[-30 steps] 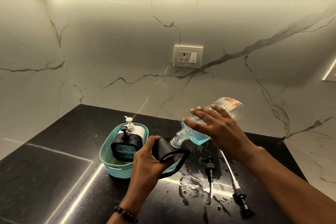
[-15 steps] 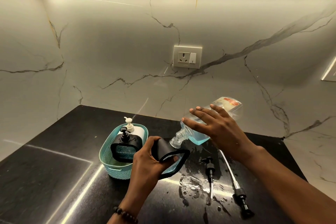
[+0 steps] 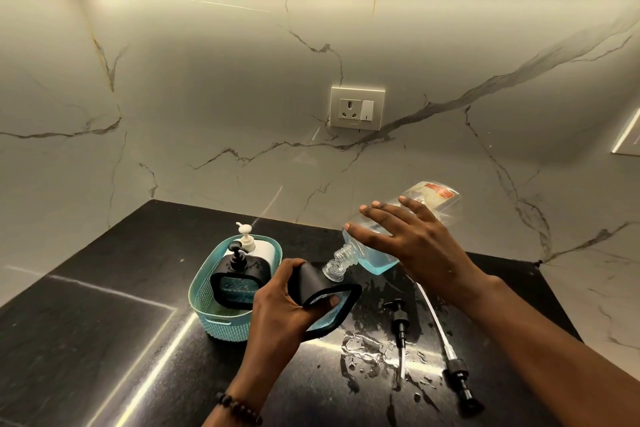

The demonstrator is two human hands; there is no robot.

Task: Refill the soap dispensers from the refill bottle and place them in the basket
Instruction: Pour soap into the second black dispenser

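Little has moved since the earlier frame: both hands keep the same pose, and the refill bottle (image 3: 398,236) stays tipped at the same slant. The right hand (image 3: 408,239) lies over the bottle with its fingers spread nearly straight across the clear side; whether the thumb curls underneath cannot be told. Blue soap pools at the bottle's lower shoulder, and its ribbed neck points down and left, meeting the top of the black dispenser (image 3: 322,298). The left hand (image 3: 280,308) grasps that dispenser, fingers wrapped round its body, just right of the teal basket (image 3: 207,302). Inside the basket stand a second black dispenser (image 3: 235,281) and a white dispenser (image 3: 256,246) behind it. Further right of the basket, two loose pumps (image 3: 400,326) lie on the black counter (image 3: 104,322) among spilled drops.
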